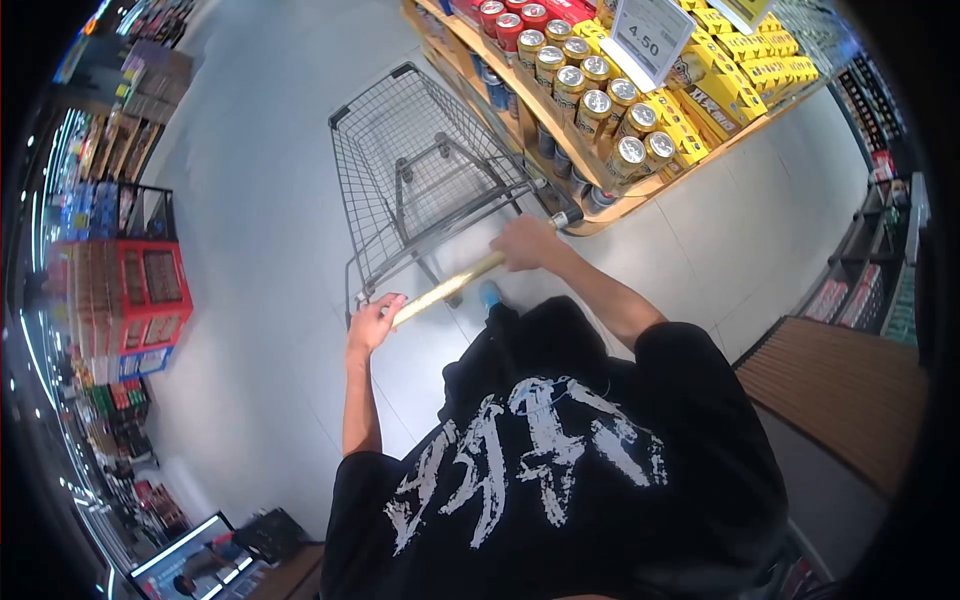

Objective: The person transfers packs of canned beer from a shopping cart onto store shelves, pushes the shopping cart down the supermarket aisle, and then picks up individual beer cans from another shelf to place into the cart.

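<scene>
A wire shopping cart (pixel 420 160) with nothing in its basket stands in front of me. Its yellowish handle bar (pixel 445 288) runs slantwise between my hands. My left hand (pixel 374 322) is at the bar's left end, the thumb lying along it and the other fingers partly hidden. Near the right end, my right hand (pixel 524 245) is closed around the bar. The cart's right side is close beside a wooden display shelf (pixel 590 222) with rows of gold cans (pixel 595 104) on top.
Red cans (pixel 508 30), yellow cartons (pixel 715 95) and a price sign (pixel 648 40) are on the display. Red stacked crates (pixel 155 290) stand at the left. A brown slatted surface (pixel 835 390) is at the right, and a screen (pixel 190 560) at the lower left.
</scene>
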Demonstrator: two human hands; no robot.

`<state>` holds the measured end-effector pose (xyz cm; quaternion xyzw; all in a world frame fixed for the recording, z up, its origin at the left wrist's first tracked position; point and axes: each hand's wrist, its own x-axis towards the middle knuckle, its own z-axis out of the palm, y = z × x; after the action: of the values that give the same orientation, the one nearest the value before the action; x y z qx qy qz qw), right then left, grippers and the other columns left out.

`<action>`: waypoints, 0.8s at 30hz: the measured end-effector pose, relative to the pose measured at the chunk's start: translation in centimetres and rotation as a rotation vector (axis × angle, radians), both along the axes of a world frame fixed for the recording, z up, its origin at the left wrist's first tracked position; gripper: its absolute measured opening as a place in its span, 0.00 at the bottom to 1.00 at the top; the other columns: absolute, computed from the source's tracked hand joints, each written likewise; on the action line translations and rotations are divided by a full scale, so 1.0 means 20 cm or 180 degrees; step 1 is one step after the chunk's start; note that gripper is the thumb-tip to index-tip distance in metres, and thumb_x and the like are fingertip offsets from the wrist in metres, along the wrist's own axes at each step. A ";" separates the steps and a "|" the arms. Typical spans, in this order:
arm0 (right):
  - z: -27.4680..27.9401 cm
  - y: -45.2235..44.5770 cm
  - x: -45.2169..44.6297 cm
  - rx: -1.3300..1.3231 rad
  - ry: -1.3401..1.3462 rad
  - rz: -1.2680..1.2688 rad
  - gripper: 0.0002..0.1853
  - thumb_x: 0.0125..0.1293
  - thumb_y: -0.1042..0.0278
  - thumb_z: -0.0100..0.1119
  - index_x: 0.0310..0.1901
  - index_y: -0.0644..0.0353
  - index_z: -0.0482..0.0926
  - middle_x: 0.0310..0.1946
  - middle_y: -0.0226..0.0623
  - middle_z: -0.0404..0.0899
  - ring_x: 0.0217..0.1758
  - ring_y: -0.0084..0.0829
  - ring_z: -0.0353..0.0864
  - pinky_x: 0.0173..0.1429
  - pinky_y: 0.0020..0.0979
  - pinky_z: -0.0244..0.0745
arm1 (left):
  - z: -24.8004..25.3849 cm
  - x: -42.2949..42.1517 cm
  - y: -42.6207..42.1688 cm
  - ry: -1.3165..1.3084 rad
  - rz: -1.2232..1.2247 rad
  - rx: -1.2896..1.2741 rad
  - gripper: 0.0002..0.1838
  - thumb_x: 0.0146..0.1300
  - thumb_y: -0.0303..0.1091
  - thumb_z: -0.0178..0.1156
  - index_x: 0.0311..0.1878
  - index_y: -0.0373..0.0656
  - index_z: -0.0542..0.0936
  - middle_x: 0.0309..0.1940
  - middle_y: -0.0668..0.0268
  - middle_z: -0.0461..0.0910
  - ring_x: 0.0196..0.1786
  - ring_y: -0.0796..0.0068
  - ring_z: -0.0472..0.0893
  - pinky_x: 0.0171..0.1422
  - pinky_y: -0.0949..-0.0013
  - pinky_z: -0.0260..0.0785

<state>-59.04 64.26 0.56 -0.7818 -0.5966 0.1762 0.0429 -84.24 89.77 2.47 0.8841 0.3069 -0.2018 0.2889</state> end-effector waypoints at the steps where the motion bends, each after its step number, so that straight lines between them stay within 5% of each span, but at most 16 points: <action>1: 0.00 0.02 0.03 -0.0094 0.0005 -0.0042 0.10 0.47 0.61 0.59 0.32 0.49 0.85 0.30 0.37 0.83 0.36 0.41 0.84 0.44 0.40 0.77 | -0.02 0.03 0.03 -0.0036 0.0019 -0.0142 0.25 0.67 0.63 0.49 0.54 0.59 0.81 0.40 0.64 0.86 0.37 0.65 0.86 0.54 0.62 0.73; 5: 0.02 0.12 0.07 -0.0163 0.0019 -0.0439 0.10 0.44 0.62 0.62 0.31 0.49 0.85 0.39 0.36 0.83 0.47 0.37 0.82 0.50 0.39 0.74 | -0.06 0.13 0.22 0.0033 -0.0052 -0.0256 0.24 0.68 0.61 0.48 0.58 0.60 0.78 0.38 0.64 0.87 0.32 0.67 0.86 0.50 0.61 0.74; 8: 0.01 0.14 0.15 0.1061 0.0038 -0.0177 0.11 0.40 0.64 0.65 0.31 0.50 0.83 0.48 0.35 0.79 0.59 0.37 0.74 0.59 0.39 0.69 | 0.00 0.22 0.27 0.0327 0.0068 -0.0080 0.23 0.68 0.59 0.48 0.54 0.57 0.81 0.31 0.59 0.86 0.32 0.59 0.85 0.47 0.57 0.74; 9: 0.02 0.17 0.17 0.0921 0.0136 -0.0174 0.15 0.42 0.61 0.69 0.35 0.51 0.83 0.60 0.37 0.71 0.70 0.39 0.61 0.70 0.41 0.59 | -0.05 0.21 0.33 0.0281 0.0066 0.0037 0.23 0.67 0.59 0.49 0.51 0.56 0.83 0.30 0.58 0.85 0.33 0.56 0.84 0.47 0.56 0.74; 12: 0.14 0.28 0.18 0.1229 0.0315 -0.0241 0.23 0.43 0.54 0.73 0.44 0.48 0.84 0.67 0.43 0.65 0.74 0.43 0.56 0.75 0.44 0.53 | -0.13 0.20 0.48 -0.0073 0.0076 0.0485 0.23 0.65 0.58 0.51 0.42 0.53 0.87 0.28 0.55 0.84 0.36 0.48 0.83 0.48 0.53 0.74; 13: 0.15 0.30 0.19 0.1126 0.0624 -0.0322 0.30 0.43 0.47 0.75 0.50 0.46 0.83 0.72 0.47 0.57 0.78 0.45 0.47 0.78 0.47 0.46 | -0.14 0.19 0.53 -0.0179 -0.0006 0.0672 0.23 0.65 0.58 0.52 0.41 0.53 0.87 0.27 0.55 0.84 0.37 0.48 0.83 0.49 0.52 0.74; 16: 0.22 0.28 0.25 0.1027 0.0506 -0.0608 0.33 0.43 0.45 0.75 0.53 0.46 0.82 0.74 0.48 0.54 0.79 0.49 0.44 0.79 0.53 0.41 | -0.14 0.23 0.63 -0.0016 0.0060 0.0790 0.22 0.64 0.56 0.52 0.40 0.51 0.88 0.27 0.55 0.84 0.39 0.49 0.84 0.50 0.53 0.75; 21: 0.00 0.31 0.23 0.0522 0.0618 -0.0820 0.41 0.45 0.23 0.64 0.53 0.48 0.82 0.67 0.49 0.68 0.77 0.51 0.51 0.77 0.59 0.41 | -0.13 0.19 0.91 0.0260 0.0123 0.0814 0.21 0.63 0.54 0.53 0.40 0.49 0.88 0.27 0.57 0.85 0.37 0.51 0.84 0.48 0.54 0.76; 24: -0.01 0.41 0.19 0.0345 0.0976 -0.0792 0.40 0.44 0.23 0.64 0.52 0.47 0.82 0.67 0.46 0.68 0.78 0.51 0.50 0.76 0.63 0.40 | -0.20 0.13 1.07 0.0167 0.0134 0.0941 0.20 0.62 0.52 0.56 0.41 0.50 0.88 0.27 0.58 0.85 0.35 0.53 0.84 0.47 0.55 0.76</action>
<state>-55.28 72.52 0.45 -0.8100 -0.4906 0.2541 0.1967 -81.62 111.09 -1.58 0.9048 0.3591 -0.1714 0.1516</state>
